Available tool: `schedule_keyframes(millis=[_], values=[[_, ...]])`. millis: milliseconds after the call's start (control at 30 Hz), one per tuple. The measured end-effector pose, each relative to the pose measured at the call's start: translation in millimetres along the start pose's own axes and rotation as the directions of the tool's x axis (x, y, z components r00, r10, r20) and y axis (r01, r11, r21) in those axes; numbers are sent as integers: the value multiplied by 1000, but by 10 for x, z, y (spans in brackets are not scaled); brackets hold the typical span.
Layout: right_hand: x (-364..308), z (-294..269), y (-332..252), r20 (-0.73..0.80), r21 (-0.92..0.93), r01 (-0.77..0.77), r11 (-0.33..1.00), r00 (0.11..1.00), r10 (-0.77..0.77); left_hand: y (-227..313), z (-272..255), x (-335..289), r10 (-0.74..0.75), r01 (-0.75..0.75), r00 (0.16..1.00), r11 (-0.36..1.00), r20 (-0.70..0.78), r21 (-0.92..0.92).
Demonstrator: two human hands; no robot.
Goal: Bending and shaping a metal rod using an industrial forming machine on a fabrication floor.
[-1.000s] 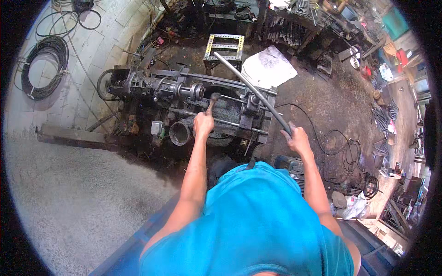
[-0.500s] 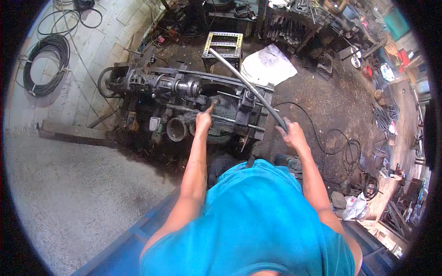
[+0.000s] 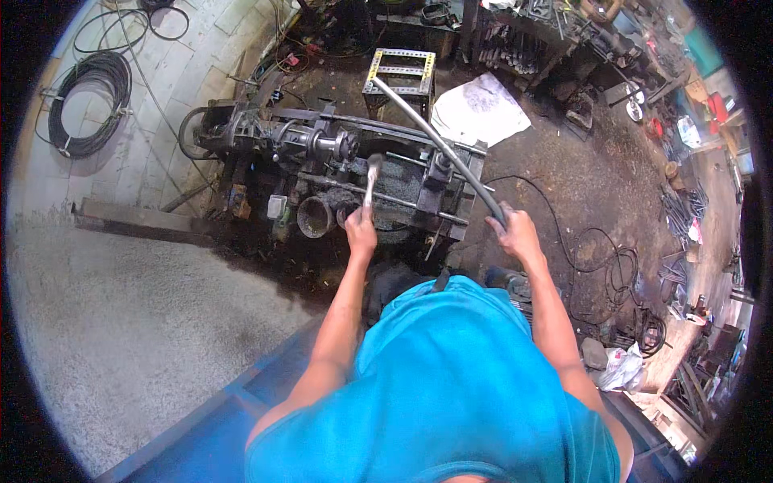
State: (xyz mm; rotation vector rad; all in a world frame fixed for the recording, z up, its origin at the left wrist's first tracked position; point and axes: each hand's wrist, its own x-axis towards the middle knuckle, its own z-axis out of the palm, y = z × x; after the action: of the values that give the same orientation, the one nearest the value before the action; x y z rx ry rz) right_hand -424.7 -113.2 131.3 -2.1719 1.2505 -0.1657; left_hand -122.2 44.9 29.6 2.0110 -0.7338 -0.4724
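My left hand [image 3: 361,233] is closed round the pale handle of a brush [image 3: 370,187]. The brush points away from me, its dark head over the machine's bed. In my right hand [image 3: 516,234] is the near end of a long grey metal pipe [image 3: 439,143]. The pipe slants to the far left, passing above the right end of the machine, with its far tip in front of a metal stand. A dark, greasy lathe-like machine [image 3: 330,143] with a chuck and guide rods lies ahead of me. Metal chips cover its bed below the brush.
A perforated metal stand [image 3: 403,58] and a white sheet [image 3: 481,110] are beyond the machine. A round metal cup [image 3: 315,217] sits at its near side. Black cable [image 3: 555,217] trails over the floor at right. Coiled hose [image 3: 84,105] lies far left, near a long beam [image 3: 145,224].
The brush in my left hand has swung more upright, its head further over the bed, and the hand has dropped slightly nearer me. The right hand still grips the pipe, nearly unmoved.
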Motion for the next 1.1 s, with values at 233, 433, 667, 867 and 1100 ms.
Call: schedule_keyframes(millis=[233,433,667,867,1100], values=[[-3,2,-15,-28,-13,11,1000,1000,-11,-403,-188,-893,-129,52,974,928,188,369],[-14,21,-8,-36,-49,15,999,999,-17,-485,359,-838,-182,4,930,876,321,482],[-17,80,3,-101,-50,37,998,994,-42,-427,1035,-461,-231,-20,845,887,483,460],[-48,90,47,-136,-90,53,995,989,-65,-338,924,-457,-196,-25,849,913,491,407],[9,138,-86,-182,-121,1,993,983,-23,-504,136,-222,-112,25,923,972,369,233]])
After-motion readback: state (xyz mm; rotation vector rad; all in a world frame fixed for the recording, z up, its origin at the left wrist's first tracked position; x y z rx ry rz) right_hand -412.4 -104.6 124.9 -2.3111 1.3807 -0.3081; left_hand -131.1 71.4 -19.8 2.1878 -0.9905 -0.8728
